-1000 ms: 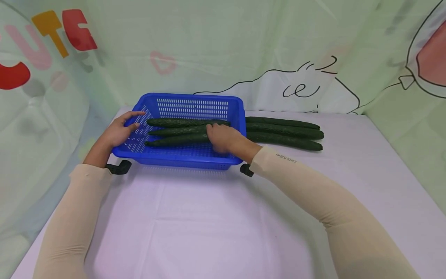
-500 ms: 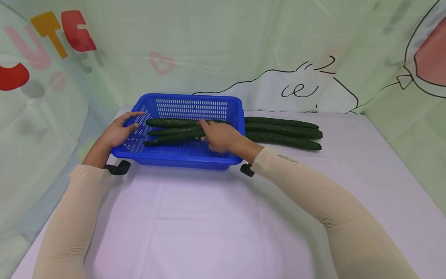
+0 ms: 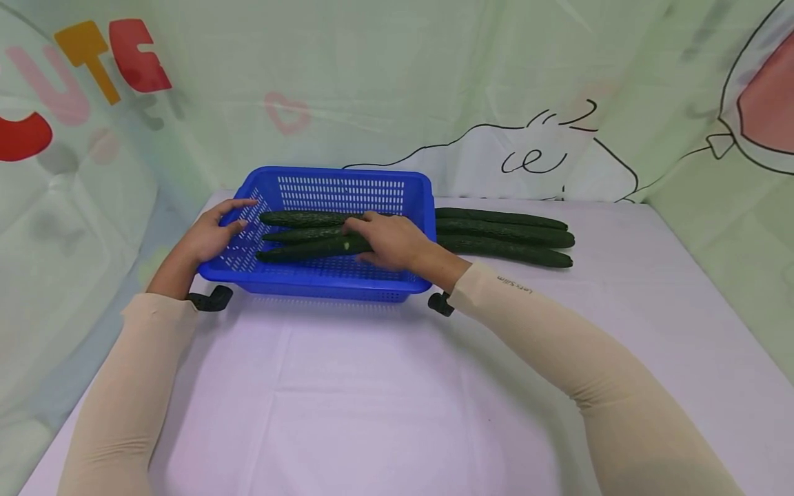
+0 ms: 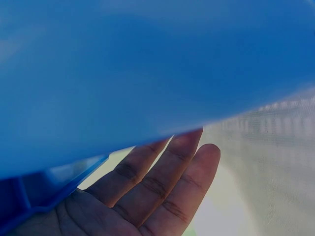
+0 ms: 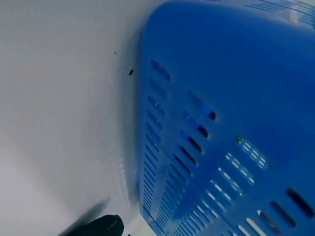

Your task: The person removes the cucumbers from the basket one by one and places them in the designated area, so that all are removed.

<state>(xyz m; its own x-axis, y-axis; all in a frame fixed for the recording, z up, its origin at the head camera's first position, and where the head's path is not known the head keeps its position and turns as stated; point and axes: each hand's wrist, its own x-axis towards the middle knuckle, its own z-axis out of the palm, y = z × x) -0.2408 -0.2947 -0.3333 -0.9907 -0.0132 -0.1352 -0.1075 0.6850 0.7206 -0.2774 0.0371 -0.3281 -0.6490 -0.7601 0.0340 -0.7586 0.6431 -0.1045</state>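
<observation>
A blue plastic basket [image 3: 335,284] with slotted walls stood on the pale cloth-covered counter [image 3: 372,393]. In it 3 long green cucumbers [image 3: 304,251] lay side by side, running left to right, their right-hand portions partly covered by the right hand [image 3: 397,242]. This hand reached in over the right part of the near rim, its back turned up. Its grip looked spread, with thumb and forefinger apart over the near and middle cucumbers; I could not tell whether the fingers curled round either.

The left hand [image 3: 209,233] was at the basket's left end, its thumb and forefinger parted over the rim. In the left wrist view, 3 more fingers [image 4: 179,194] extended straight under the blue edge, so that grip was spread too.

A further 3 cucumbers [image 3: 505,229] lay together on the counter to the right of the basket, their left ends hidden behind its right wall. Light sleeves [image 3: 577,365] covered both forearms, and a dark device [image 3: 212,298] sat by the left wrist. Behind hung a pale green backdrop [image 3: 397,62] with coloured letters [image 3: 139,55] and a line-drawn face [image 3: 533,161].
</observation>
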